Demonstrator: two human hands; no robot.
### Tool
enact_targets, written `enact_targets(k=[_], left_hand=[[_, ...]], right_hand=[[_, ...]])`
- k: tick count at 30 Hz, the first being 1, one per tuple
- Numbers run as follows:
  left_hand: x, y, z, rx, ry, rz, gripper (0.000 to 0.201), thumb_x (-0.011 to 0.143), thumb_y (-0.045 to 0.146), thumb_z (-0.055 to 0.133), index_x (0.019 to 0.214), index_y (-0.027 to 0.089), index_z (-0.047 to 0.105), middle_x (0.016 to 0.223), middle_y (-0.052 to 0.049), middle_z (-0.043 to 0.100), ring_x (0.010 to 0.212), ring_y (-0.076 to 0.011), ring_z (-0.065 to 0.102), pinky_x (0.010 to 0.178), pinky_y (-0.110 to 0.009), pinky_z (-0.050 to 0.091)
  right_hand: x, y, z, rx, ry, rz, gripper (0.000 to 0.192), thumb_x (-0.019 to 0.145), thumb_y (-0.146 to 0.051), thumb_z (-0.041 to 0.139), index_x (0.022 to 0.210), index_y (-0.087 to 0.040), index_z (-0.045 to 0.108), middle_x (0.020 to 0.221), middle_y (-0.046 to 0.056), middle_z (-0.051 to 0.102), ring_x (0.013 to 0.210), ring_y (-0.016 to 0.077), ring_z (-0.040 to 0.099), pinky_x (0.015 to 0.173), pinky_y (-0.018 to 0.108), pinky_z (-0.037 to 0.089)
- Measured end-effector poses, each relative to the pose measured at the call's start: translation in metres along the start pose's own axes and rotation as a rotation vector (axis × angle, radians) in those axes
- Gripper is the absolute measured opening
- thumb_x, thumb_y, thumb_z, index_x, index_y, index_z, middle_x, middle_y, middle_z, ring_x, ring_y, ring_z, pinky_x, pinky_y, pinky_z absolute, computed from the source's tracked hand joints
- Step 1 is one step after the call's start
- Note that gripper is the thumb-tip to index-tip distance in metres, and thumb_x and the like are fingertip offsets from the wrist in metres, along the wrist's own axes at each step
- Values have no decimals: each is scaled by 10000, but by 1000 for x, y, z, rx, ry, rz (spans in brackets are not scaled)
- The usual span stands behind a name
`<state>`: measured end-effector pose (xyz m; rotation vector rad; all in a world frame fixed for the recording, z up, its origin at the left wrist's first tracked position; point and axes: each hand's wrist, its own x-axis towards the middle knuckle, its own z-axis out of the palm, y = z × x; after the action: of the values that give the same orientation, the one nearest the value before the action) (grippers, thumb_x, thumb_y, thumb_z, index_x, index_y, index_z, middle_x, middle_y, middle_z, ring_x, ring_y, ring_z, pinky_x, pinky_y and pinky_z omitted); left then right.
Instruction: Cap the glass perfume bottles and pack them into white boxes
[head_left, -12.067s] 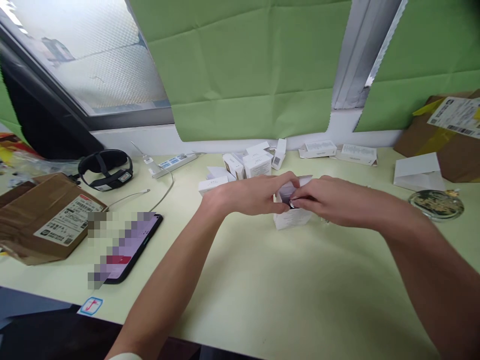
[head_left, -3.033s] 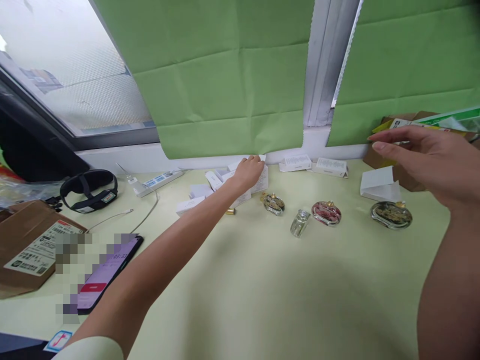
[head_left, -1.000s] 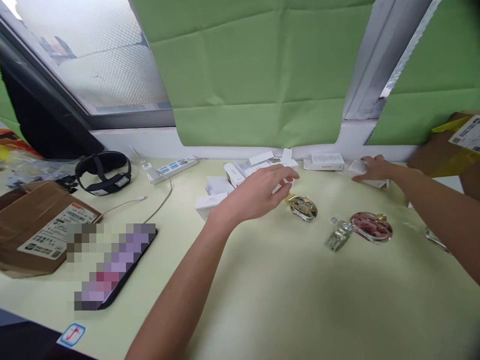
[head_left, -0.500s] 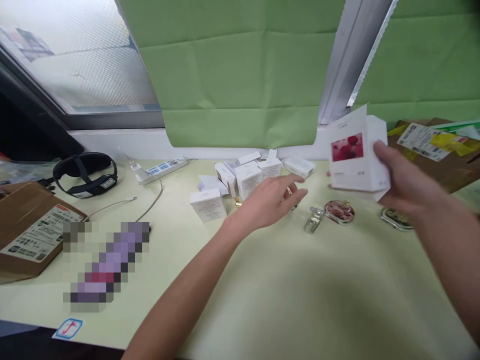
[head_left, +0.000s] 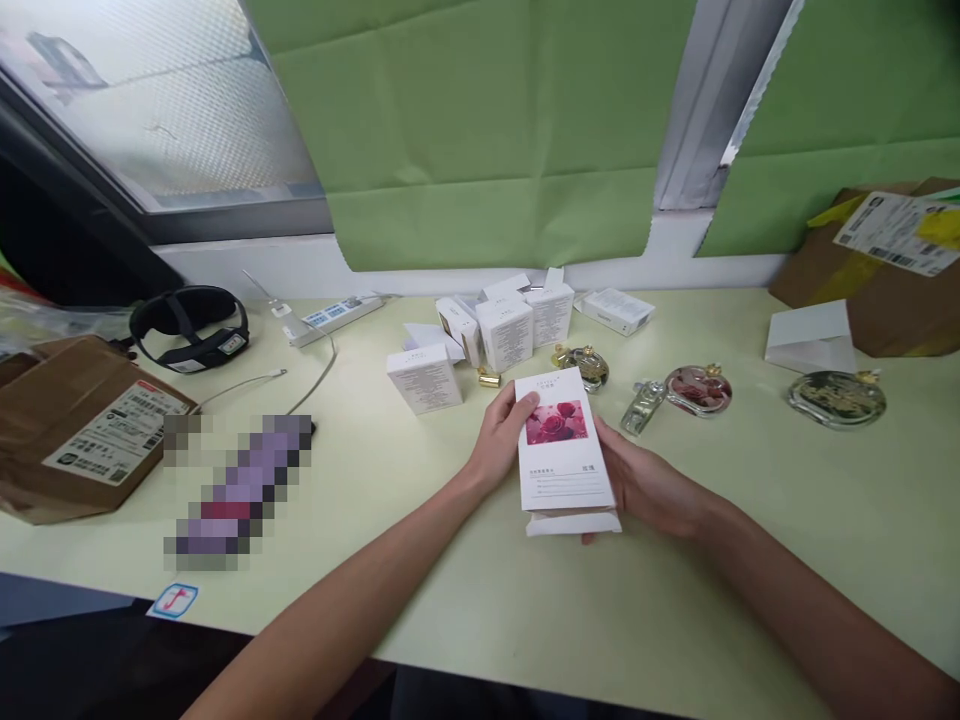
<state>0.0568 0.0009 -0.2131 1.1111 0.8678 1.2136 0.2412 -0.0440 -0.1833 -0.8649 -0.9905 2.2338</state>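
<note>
Between my two hands is a white cardboard box (head_left: 566, 465) with a picture of red roses on its front. The flap at its near end hangs open. My left hand (head_left: 501, 432) grips its left edge, thumb on the front. Around the right side and underneath, my right hand (head_left: 645, 475) holds it. Beyond the box lies a gold-trimmed flat bottle (head_left: 589, 368), partly hidden. To the right lie a small clear bottle (head_left: 643, 407), a flat bottle with red petals (head_left: 699, 390) and a flat bottle with dark flowers (head_left: 836, 398). A gold cap (head_left: 490, 378) lies left of the held box.
Several small white boxes (head_left: 506, 332) stand at the back, with another lying flat (head_left: 616, 310). Brown cartons (head_left: 82, 420) sit at both sides. A black headset (head_left: 189, 330), a power strip (head_left: 345, 315) and a blurred-out purple object (head_left: 247, 490) occupy the left. A folded white card (head_left: 810, 338) stands at right.
The rose-printed box has come from the right to the middle, lower and nearer me. My left hand has drawn back from the bottles and taken hold of it too. The view has shifted slightly.
</note>
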Motion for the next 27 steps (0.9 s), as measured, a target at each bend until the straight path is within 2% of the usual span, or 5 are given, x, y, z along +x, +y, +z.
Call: enact_targets(k=[5,8,18,22,27], left_hand=[[5,-3,-3,-45,66,-39,299,833,443,701,951,193,587,891,1,680,759,-143,645,711,-261,512],[6,1,-2,-81,101,-60,311,816,436,715,956,190,587,858,4,681,737,-141,646,708,-264,518],[3,2,-2,-34,139,-55,332,857,499,656,972,223,510,890,17,671,799,-154,659,761,-296,526],[-5,6,1,60,52,38,582,918,547,553,1407,337,318,1064,-27,668,947,-207,671,862,-392,530],[-17,8,5,265,-175,271,709,924,551,529,1512,379,172,1245,-82,590,1049,-241,629,887,-420,531]], right_hand=[[-2,8,-6,-306,186,-133,692,951,-634,408,1555,-433,138,867,21,701,617,195,649,525,372,587],[-8,6,-11,-435,107,-227,847,928,-532,560,1541,-499,-23,1115,49,660,739,182,661,544,327,590],[-13,1,-24,-513,-112,-213,591,903,-332,660,1423,-382,383,1215,61,592,983,192,628,737,339,590],[-13,-1,-23,-487,-10,-349,543,917,-306,643,1394,-400,401,1228,56,579,930,185,634,713,345,583],[-15,-7,-20,-505,164,-486,514,904,-292,662,1364,-389,455,1219,49,564,819,150,621,660,314,557]])
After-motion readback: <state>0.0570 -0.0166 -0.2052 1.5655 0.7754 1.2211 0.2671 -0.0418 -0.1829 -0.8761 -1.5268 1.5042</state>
